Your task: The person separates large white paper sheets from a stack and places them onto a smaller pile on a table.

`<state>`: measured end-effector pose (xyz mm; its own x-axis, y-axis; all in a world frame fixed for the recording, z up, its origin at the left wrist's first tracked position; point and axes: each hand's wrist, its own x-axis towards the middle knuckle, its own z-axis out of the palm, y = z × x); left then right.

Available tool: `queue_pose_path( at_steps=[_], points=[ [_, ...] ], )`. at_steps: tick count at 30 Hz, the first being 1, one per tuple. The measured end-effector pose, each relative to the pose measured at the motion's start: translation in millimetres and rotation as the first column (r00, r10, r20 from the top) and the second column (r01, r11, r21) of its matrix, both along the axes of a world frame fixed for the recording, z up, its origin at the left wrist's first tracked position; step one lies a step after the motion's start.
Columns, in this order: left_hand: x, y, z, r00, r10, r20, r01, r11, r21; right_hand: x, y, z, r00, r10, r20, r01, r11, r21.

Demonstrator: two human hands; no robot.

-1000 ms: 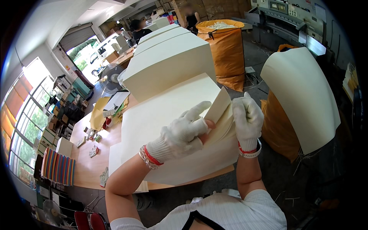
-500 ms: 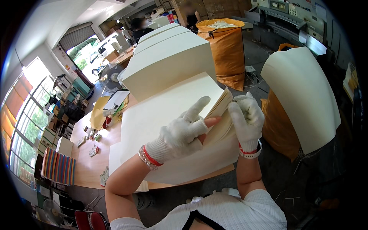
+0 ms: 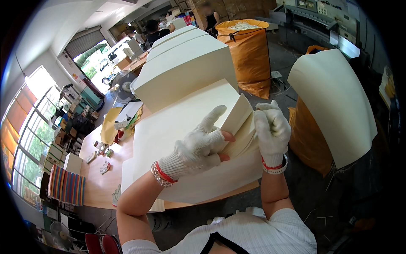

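Note:
Large cream-white paper sheets [image 3: 169, 125] lie in a stack on the table before me. At the stack's right corner several sheets are bent up into a flap [image 3: 238, 113], with more curved sheet edges fanned below it. My left hand [image 3: 195, 143], in a white glove with two bare fingertips, rests over the sheets. Its fingers are spread, the bare tips touching the bent paper. My right hand [image 3: 272, 131], also gloved, is closed at the fanned corner, its fingertips pinching the sheet edges; how many sheets it grips is hidden.
Tall stacks of white paper [image 3: 186, 63] rise behind. An orange sack [image 3: 249, 59] stands beyond on the right; a large curved sheet pile [image 3: 334, 106] rests over another sack [image 3: 308, 139]. Gloves and small bottles lie on the wooden table [image 3: 95, 186]. A fan [image 3: 122, 86] stands left.
The bent corner flap has opened wider and leaned left, showing more of the sheets below. My left hand has shifted slightly; my right hand stays nearly in place.

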<state>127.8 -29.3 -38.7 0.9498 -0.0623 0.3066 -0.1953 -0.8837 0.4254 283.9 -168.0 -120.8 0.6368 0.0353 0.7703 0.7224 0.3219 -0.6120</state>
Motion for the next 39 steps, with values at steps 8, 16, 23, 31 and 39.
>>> queue_pose_path(
  at_steps=[8,16,23,31,39],
  points=[
    [5,4,-8,0.962,-0.165,0.218,0.173,0.985,-0.018,-7,-22,8,0.913,-0.257,0.316,0.273,0.962,-0.006],
    [-11,-15,-28,0.975,0.007,0.221,-0.141,0.790,0.597,-43,-34,7,0.837,0.244,0.489,0.174,0.728,-0.663],
    [3,-15,-24,0.986,0.169,-0.009,-0.146,0.877,0.458,-49,-25,5,0.838,0.152,0.524,0.181,0.828,-0.530],
    [-84,96,74,0.751,0.524,0.402,-0.252,0.790,-0.558,-50,-8,3,0.955,0.169,0.242,-0.008,0.834,-0.552],
    [-218,134,70,0.383,0.533,0.755,0.307,0.697,-0.648,-176,65,5,0.813,0.329,0.481,0.017,0.812,-0.584]
  ],
)
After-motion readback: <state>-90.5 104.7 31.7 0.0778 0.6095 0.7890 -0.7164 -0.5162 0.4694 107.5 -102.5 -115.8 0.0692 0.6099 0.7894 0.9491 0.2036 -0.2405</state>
